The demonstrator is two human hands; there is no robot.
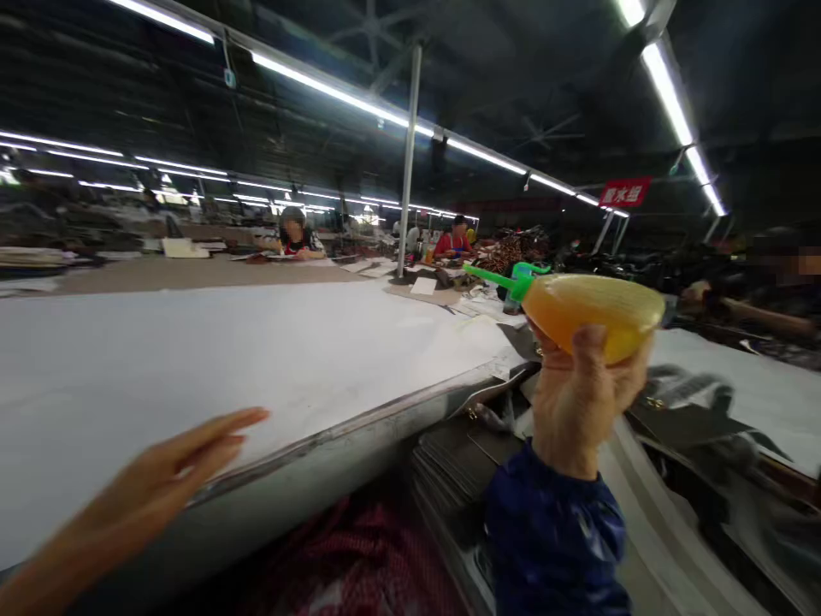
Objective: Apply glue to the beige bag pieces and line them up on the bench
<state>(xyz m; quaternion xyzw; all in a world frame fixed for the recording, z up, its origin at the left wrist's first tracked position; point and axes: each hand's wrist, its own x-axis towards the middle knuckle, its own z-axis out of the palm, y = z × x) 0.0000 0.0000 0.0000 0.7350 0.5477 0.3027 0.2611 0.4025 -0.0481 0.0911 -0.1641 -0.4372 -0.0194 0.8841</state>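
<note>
My right hand point(581, 402), in a blue sleeve, is raised and wrapped round an orange squeeze bottle point(596, 321) with a green nozzle point(506, 281) that points left. The bottle lies on its side in the air, above a stack of dark flat pieces point(462, 466). My left hand point(173, 475) reaches forward at the lower left with its fingers stretched out and together. It hovers at the near edge of a large white-covered table point(224, 359) and holds nothing.
A metal post point(408, 162) rises from the table's far side. Two seated people point(296, 235) work at far tables with papers and fabric. Another person point(770, 282) sits at the right. Dark cut pieces point(693, 411) lie on a white surface to the right.
</note>
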